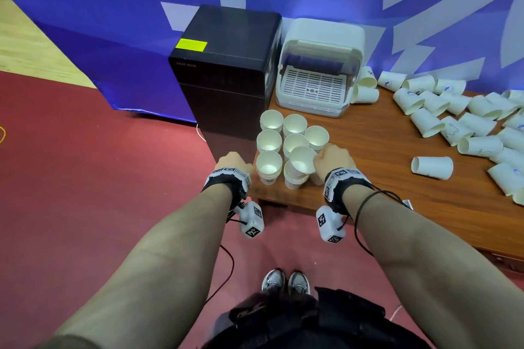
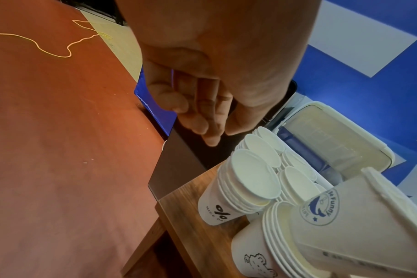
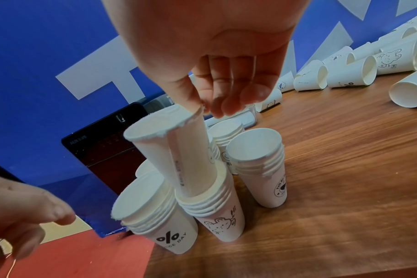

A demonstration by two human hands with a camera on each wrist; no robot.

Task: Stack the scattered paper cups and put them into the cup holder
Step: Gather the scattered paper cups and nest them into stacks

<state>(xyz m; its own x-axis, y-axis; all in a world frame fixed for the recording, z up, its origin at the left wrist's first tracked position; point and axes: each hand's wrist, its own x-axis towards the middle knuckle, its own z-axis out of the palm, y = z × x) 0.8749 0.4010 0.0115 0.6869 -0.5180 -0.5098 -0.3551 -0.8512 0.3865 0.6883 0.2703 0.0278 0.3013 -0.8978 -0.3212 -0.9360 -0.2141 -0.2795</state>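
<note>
Several stacks of white paper cups (image 1: 283, 144) stand at the table's near left corner. My right hand (image 1: 319, 160) pinches the rim of a tilted paper cup (image 1: 302, 161) whose base sits in the top of the front stack (image 1: 295, 180). The right wrist view shows thumb and fingertips (image 3: 226, 107) on that cup's (image 3: 179, 150) rim, above the bear-printed stack (image 3: 214, 212). My left hand (image 1: 236, 160) hovers just left of the stacks, fingers loosely curled (image 2: 202, 122), holding nothing. The white cup holder (image 1: 317, 88) stands behind with its lid raised.
A black machine (image 1: 226, 65) stands left of the holder. Many loose cups (image 1: 453, 119) lie on their sides across the right of the wooden table (image 1: 382, 178), one (image 1: 432, 167) apart from the rest. A blue banner (image 1: 113, 22) backs the table; red floor lies to the left.
</note>
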